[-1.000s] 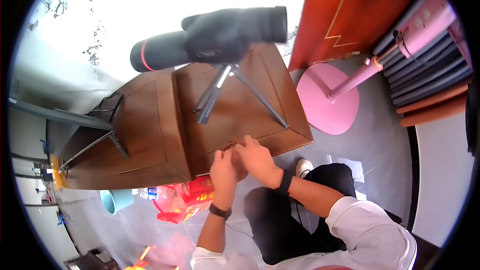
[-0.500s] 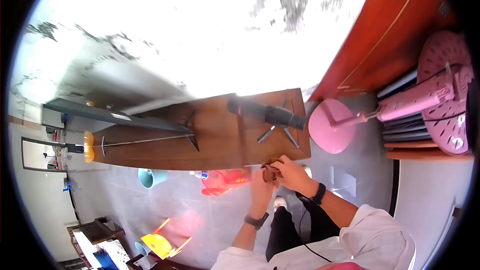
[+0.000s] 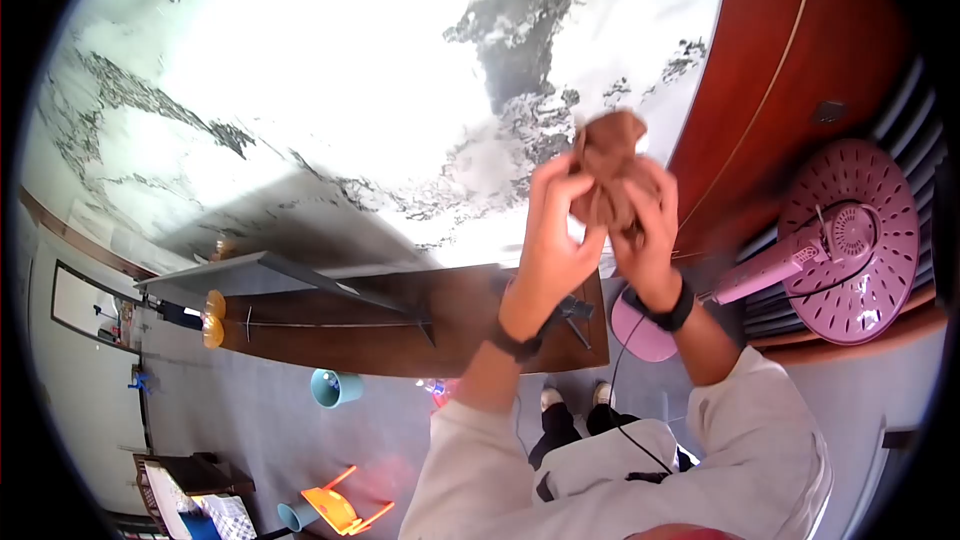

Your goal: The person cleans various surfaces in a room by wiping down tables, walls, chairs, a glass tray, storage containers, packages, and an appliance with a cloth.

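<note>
A crumpled brown cloth (image 3: 610,148) is raised in front of the white marble-patterned wall. My left hand (image 3: 556,225) grips its left side, the fingers curled against it. On the other side my right hand (image 3: 648,235) pinches the cloth's lower right part. Both wrists wear dark bands. Below my hands is the long brown wooden cabinet (image 3: 330,348). A black device (image 3: 575,310) with small legs stands on its right end, mostly hidden behind my left forearm.
A flat screen (image 3: 270,280), seen edge-on, stands on the cabinet. To the right is a pink fan (image 3: 850,240) with a round pink base (image 3: 642,332). On the floor are a teal bin (image 3: 340,389) and an orange chair (image 3: 335,510). Red panelling (image 3: 750,70) borders the wall.
Both hands have lifted the brown cloth from the cabinet's front edge up to in front of the marble wall. The camera view has tilted upward, showing more wall.
</note>
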Action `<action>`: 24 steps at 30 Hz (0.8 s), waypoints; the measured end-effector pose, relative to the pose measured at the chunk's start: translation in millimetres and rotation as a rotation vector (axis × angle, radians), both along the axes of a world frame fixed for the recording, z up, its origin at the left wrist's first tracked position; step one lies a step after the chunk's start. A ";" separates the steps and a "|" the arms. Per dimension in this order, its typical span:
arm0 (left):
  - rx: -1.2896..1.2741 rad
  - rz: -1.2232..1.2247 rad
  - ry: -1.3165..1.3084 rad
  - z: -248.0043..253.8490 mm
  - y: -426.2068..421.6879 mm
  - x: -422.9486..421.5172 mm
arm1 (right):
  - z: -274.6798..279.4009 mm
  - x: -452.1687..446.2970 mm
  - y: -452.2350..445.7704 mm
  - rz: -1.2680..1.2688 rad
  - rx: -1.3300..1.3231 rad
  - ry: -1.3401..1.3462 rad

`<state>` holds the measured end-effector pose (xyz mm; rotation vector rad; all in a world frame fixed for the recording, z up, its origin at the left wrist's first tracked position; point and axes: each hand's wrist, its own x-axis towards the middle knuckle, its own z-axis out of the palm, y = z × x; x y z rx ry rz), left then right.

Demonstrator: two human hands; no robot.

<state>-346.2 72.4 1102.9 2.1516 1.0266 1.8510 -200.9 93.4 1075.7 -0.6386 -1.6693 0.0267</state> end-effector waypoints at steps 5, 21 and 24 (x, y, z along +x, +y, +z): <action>-0.019 -0.124 0.059 67.6 56.7 -11.9 | 61.9 -9.7 61.0 -0.172 0.123 -0.032; 0.073 0.450 0.165 32.8 143.6 -57.4 | 56.6 -70.2 164.9 -0.061 0.242 -0.125; 0.072 0.430 0.051 57.8 154.3 -41.0 | 86.3 -59.5 169.2 -0.025 0.227 -0.100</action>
